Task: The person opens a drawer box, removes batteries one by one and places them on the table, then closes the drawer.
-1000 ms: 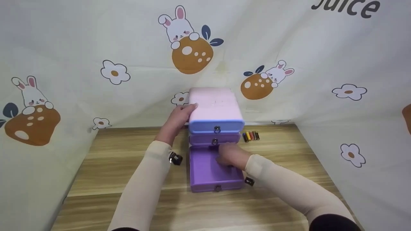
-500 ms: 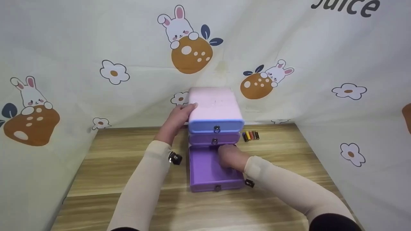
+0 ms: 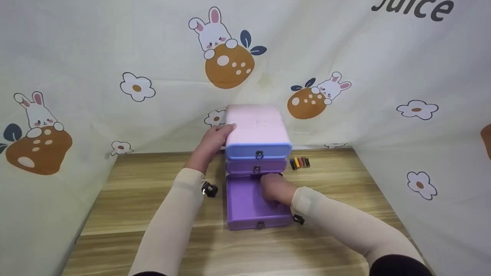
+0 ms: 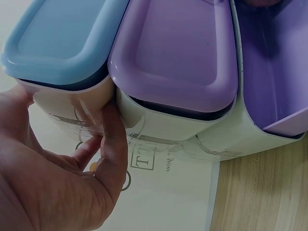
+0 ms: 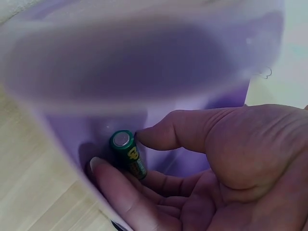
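A small drawer unit [image 3: 256, 124] with a pink top stands at the back of the table. Its blue top drawer [image 3: 245, 151] and purple middle drawer [image 3: 241, 167] are pushed in, while the purple bottom drawer [image 3: 245, 201] is pulled out. My left hand [image 3: 209, 145] holds the unit's upper left side, thumb over the top edge and bent fingers against the side wall in the left wrist view. Inside the bottom drawer, my right hand [image 3: 278, 188] reaches toward the back right. Its thumb and fingers hold a green battery [image 5: 130, 154], seen in the right wrist view.
Several batteries [image 3: 300, 163] lie in a row on the wooden table [image 3: 153, 214], right of the unit. A patterned cloth [image 3: 172, 107] hangs behind and at both sides. Small ring pulls [image 3: 260, 225] stick out from the drawer fronts.
The right hand has sunk slightly deeper into the back right of the bottom drawer, its fingers now hidden from the head view. The left hand and the drawer unit stay put.
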A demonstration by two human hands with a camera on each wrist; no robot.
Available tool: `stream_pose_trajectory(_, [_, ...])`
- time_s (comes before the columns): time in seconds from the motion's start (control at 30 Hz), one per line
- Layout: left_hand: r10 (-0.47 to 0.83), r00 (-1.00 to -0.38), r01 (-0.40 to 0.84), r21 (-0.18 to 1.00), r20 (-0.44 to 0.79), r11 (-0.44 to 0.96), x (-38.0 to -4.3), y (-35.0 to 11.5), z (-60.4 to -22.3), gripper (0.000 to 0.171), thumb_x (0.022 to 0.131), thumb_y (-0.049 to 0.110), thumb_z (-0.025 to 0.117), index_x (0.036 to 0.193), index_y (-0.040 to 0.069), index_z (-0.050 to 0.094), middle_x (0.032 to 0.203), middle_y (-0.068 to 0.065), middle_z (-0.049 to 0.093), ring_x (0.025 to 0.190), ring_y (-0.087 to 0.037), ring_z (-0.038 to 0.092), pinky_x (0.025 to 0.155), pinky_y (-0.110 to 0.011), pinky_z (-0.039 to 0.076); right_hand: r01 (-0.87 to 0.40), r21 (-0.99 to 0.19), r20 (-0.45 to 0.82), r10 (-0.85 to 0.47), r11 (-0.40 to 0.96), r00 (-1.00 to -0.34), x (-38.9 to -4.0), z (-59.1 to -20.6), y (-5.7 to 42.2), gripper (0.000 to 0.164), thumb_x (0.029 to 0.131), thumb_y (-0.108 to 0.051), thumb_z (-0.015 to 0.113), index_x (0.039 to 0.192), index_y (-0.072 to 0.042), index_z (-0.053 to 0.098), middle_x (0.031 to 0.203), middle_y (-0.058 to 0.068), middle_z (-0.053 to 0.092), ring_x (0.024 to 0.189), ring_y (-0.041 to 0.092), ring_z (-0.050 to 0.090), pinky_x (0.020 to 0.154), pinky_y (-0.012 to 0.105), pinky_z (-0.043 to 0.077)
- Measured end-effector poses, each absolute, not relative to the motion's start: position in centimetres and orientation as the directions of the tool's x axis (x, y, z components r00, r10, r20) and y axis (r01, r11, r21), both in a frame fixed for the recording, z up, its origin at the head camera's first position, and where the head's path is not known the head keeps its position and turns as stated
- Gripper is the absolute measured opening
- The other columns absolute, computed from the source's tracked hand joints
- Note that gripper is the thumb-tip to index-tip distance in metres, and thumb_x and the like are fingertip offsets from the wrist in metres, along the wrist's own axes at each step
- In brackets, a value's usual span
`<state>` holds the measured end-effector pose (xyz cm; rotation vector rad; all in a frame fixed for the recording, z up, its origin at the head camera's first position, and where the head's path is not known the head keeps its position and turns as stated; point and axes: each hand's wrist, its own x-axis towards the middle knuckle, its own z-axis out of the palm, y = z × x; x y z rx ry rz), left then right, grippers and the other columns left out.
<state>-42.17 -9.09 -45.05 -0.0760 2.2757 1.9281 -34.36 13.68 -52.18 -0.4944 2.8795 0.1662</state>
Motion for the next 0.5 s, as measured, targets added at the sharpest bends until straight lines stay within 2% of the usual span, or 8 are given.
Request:
stream_pose_trajectory(0.3, [0.061,-0.984,-0.153,0.973,-0.165,0.173,-42.25,-9.03,-44.95,0.087,0.103,0.061,0.066,0.156,-0.004,0.046,0.140,-0.019,0.062,0.126,-0.031,0.062,0.113,-0.047,0.050,-0.346,0.033,-0.219,-0.331,0.938,-0.918,-34.26,-52.37,13.94,0.020,0.082,0.003,0.073,0.077,-0.010,0.058,0.076,0.011,0.066,0.076,0.031,0.070,0.075,0.044,0.064])
stream_pose_trajectory(0.5, [0.062,-0.985,-0.146,0.974,-0.159,0.174,-42.13,-9.00,-44.89,0.084,0.103,0.061,0.066,0.154,-0.003,0.048,0.137,-0.019,0.063,0.125,-0.031,0.063,0.112,-0.046,0.050,-0.307,0.019,-0.259,-0.292,0.951,-0.921,-34.24,-52.52,13.86,0.018,0.081,0.004,0.071,0.081,-0.010,0.060,0.079,0.012,0.067,0.076,0.031,0.070,0.068,0.042,0.063])
